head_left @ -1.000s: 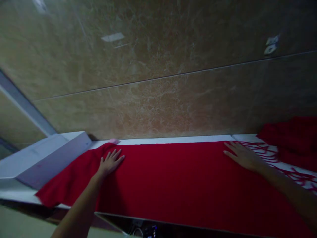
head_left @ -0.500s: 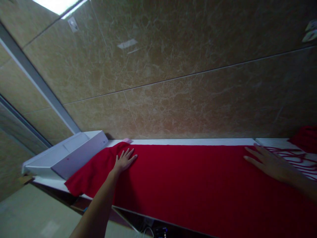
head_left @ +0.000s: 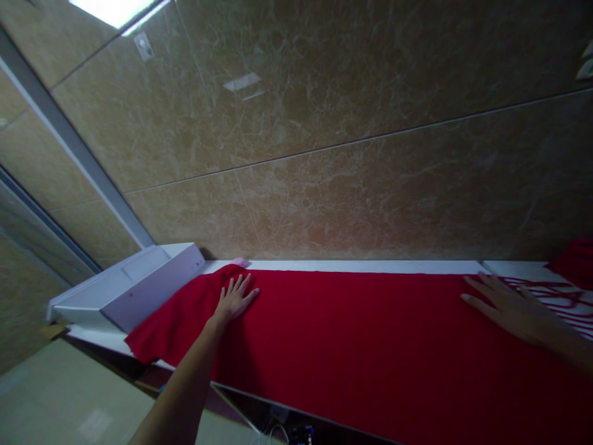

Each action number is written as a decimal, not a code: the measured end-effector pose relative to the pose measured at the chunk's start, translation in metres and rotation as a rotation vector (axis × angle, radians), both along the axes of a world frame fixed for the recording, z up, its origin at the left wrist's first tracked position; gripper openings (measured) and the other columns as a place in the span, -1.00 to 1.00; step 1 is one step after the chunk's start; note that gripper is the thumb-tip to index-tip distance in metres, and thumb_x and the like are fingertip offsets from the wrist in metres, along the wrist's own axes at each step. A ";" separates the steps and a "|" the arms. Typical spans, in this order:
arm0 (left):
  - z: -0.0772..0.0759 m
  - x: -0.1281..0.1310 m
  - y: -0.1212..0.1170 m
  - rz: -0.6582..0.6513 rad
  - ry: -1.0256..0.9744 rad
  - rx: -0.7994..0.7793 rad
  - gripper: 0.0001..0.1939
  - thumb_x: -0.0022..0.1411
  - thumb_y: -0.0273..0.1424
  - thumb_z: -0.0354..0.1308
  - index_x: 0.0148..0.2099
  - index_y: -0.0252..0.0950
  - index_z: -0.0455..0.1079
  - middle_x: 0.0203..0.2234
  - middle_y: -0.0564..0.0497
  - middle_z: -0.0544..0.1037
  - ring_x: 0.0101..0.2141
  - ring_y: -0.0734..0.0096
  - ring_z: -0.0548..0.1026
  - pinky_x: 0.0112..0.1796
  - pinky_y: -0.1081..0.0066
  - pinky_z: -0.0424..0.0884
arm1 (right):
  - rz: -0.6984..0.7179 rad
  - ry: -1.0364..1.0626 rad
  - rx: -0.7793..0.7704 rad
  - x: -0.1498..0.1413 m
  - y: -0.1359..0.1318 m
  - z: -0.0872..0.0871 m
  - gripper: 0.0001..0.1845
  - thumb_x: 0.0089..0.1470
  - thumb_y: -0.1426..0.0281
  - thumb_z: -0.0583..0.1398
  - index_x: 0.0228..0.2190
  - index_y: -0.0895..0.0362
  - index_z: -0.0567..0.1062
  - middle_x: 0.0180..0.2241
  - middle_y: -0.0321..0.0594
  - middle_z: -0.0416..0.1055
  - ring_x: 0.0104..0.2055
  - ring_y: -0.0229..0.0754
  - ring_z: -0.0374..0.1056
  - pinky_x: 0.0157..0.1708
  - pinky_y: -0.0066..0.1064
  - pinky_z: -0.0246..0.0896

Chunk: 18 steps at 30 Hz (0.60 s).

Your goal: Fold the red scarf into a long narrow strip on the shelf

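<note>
A long red scarf point(head_left: 352, 334) lies spread flat along a white counter point(head_left: 370, 266) against a marble wall. My left hand point(head_left: 235, 299) rests palm down on the scarf near its left end, fingers stretched out. My right hand point(head_left: 507, 304) lies flat on the scarf near its right end, fingers apart, just left of the scarf's red fringe point(head_left: 551, 292). Neither hand holds anything.
A white box point(head_left: 132, 284) sits on the counter at the left, touching the scarf's end. A small pink object point(head_left: 241, 262) lies by the wall behind my left hand. More red fabric point(head_left: 577, 262) is bunched at the far right. Cables point(head_left: 282, 431) show below the counter's front edge.
The view has swung left and up over the second. Both hands stay flat on the scarf at roughly the same spots; in the last half second almost nothing moved.
</note>
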<state>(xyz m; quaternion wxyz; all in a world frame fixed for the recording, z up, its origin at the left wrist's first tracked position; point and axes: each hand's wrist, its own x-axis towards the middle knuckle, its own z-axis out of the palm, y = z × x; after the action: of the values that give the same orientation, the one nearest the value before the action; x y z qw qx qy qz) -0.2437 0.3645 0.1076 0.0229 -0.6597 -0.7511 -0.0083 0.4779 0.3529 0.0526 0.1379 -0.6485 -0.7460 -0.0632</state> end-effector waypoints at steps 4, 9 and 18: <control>0.003 0.003 -0.002 -0.002 -0.006 -0.029 -0.25 0.47 0.07 -0.29 0.56 -0.13 -0.10 0.50 -0.14 -0.06 0.47 -0.12 -0.08 0.35 -0.25 -0.01 | -0.021 -0.108 -0.148 -0.005 -0.002 0.006 -0.25 0.11 -0.03 -0.11 0.09 -0.02 0.59 0.39 0.00 0.19 0.46 0.22 0.00 0.36 0.26 -0.09; 0.004 0.003 -0.002 0.004 0.000 -0.044 -0.26 0.47 0.06 -0.28 0.55 -0.10 -0.11 0.51 -0.09 -0.10 0.47 -0.13 -0.13 0.36 -0.26 -0.03 | -0.104 -0.070 -0.130 -0.009 -0.002 0.008 -0.26 0.16 0.00 -0.14 0.08 0.01 0.60 0.38 -0.03 0.22 0.46 0.16 0.02 0.36 0.18 -0.03; 0.001 0.000 0.003 0.024 -0.002 -0.034 -0.23 0.44 0.12 -0.29 0.55 -0.07 -0.07 0.50 -0.10 -0.05 0.46 -0.14 -0.06 0.34 -0.23 0.01 | -0.136 0.000 -0.064 0.000 0.004 -0.005 -0.26 0.20 0.06 -0.15 0.22 0.03 0.48 0.39 0.04 0.19 0.47 0.18 -0.01 0.37 0.23 -0.06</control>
<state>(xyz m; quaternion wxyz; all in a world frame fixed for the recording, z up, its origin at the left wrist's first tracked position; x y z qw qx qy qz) -0.2434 0.3673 0.1083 0.0110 -0.6508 -0.7592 0.0040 0.4778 0.3573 0.0477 0.1126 -0.7019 -0.7017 -0.0488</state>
